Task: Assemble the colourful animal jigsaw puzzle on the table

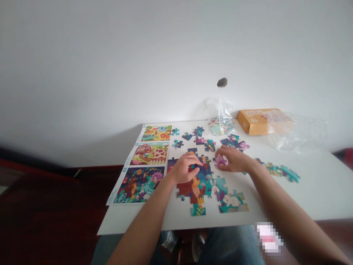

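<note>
presently, your right hand (234, 159) pinches a purple jigsaw piece (220, 161) between thumb and fingers, just right of the partly joined jigsaw puzzle (195, 188) on the white table (309, 195). your left hand (183, 170) lies over that puzzle, fingers bent; whether it grips anything cannot be determined.

From here it looks like a room at home: white table (306, 198), far edge against a plain pale wall (110, 66), dark reddish floor (55, 217) beyond the left edge, and a cartoon jigsaw (196, 188) spread near the front edge.
</note>
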The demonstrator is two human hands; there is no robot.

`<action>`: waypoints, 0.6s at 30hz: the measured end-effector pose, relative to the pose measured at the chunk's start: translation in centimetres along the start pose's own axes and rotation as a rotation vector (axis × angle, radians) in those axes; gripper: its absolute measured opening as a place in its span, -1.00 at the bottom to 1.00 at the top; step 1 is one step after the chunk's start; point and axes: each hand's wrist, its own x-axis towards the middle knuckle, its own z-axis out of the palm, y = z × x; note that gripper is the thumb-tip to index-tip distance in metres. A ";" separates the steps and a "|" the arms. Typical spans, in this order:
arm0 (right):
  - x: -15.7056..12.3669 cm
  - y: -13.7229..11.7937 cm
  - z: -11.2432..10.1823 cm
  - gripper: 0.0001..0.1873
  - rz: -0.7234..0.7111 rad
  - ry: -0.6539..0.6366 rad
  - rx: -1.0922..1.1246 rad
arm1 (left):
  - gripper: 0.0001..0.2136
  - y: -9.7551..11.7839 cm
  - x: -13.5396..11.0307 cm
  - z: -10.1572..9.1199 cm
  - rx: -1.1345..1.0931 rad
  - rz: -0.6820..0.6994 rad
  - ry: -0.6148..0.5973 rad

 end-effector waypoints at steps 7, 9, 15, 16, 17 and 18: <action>-0.6 4.6 -1.9 -0.72 0.255 0.237 -0.023 | -0.82 -0.1 0.0 0.0 0.007 0.021 0.001; -1.0 6.3 -2.3 -0.69 0.546 0.407 -0.079 | -0.82 -0.1 0.0 0.0 0.010 0.027 0.000; -2.0 9.3 -1.4 -0.49 0.934 0.324 -0.118 | -0.82 -0.2 0.0 0.0 0.016 0.026 -0.001; -2.0 9.5 -1.2 -0.53 0.927 0.314 -0.107 | -0.82 -0.3 0.0 0.0 0.016 0.023 -0.002; -2.0 9.5 -1.1 -0.56 0.924 0.317 -0.099 | -0.82 -0.3 -0.1 0.1 0.018 0.019 -0.003; -2.0 9.6 -1.0 -0.58 0.925 0.324 -0.092 | -0.82 -0.3 -0.1 0.1 0.020 0.017 -0.005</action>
